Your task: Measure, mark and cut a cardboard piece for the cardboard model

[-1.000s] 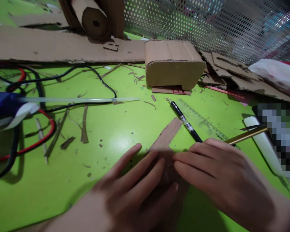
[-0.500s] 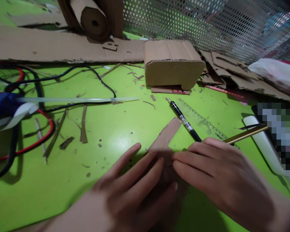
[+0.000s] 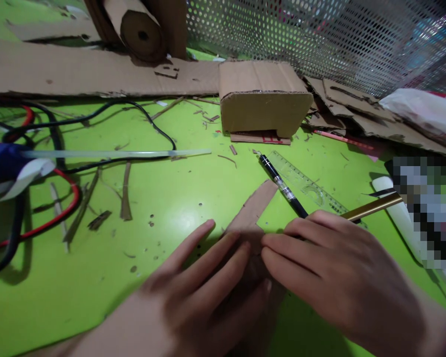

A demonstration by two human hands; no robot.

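Observation:
A flat, pointed piece of cardboard [image 3: 255,203] lies on the green table under my hands, its near part hidden by them. My left hand [image 3: 208,282] bears on its left side with the fingers partly spread, and the near fingers curl over it. From the right, my right hand [image 3: 327,263] grips the edge of the cardboard with the fingers pressed together; its thumb is hidden. A black pen [image 3: 282,186] lies just beyond the right hand, touching the tip of the cardboard. Beside the pen is a clear ruler [image 3: 308,181]. A gold rod-like thing [image 3: 375,206] runs out from behind the right hand.
A cardboard box shape [image 3: 265,114] stands at the back, near a long cardboard strip [image 3: 78,69] and a cardboard roll [image 3: 143,37]. Left are a blue glue gun [image 3: 2,161], cables and scraps. A perforated metal screen [image 3: 319,39], cardboard sheets [image 3: 375,114] and a pink pencil [image 3: 344,139] lie beyond.
The whole view has shifted slightly, so everything sits a little further left. Both hands stay where they were on the cardboard.

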